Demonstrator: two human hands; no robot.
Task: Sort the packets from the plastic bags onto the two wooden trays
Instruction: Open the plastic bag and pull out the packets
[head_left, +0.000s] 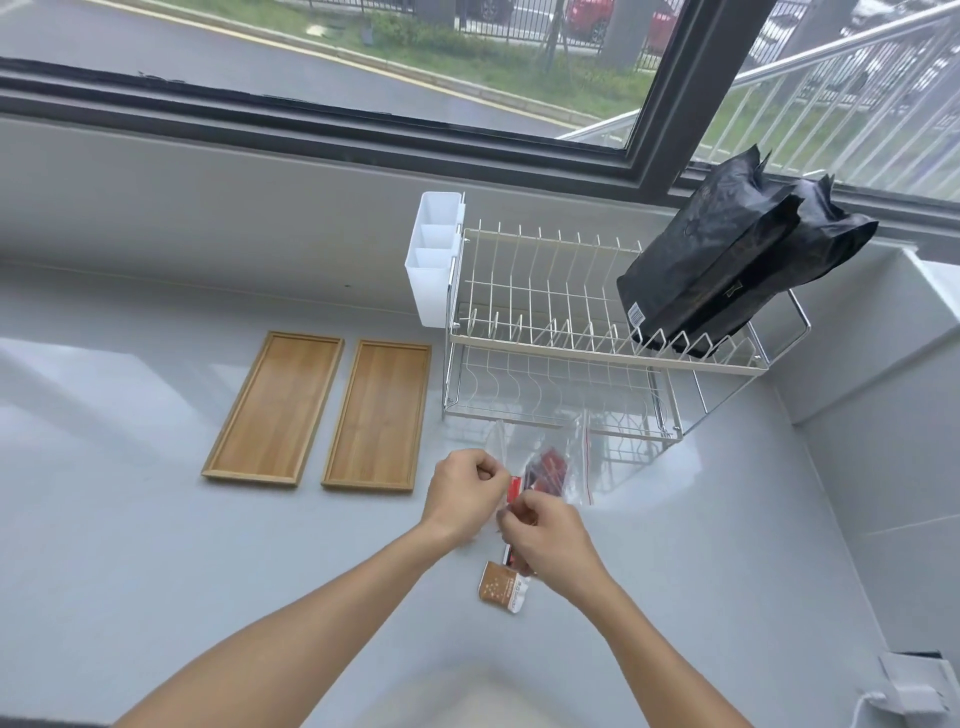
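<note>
Grey counter (156, 545) under window (363, 67); two wooden trays (275, 410) bare

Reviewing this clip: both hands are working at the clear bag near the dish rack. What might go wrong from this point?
1. The left hand and right hand tug at the clear zip-top plastic bag; red packets inside might spill out unsorted.
2. A brown dotted packet already lies loose on the grey counter, so it may be overlooked.
3. Both wooden trays are bare, leaving open which tray takes which kind.
</note>
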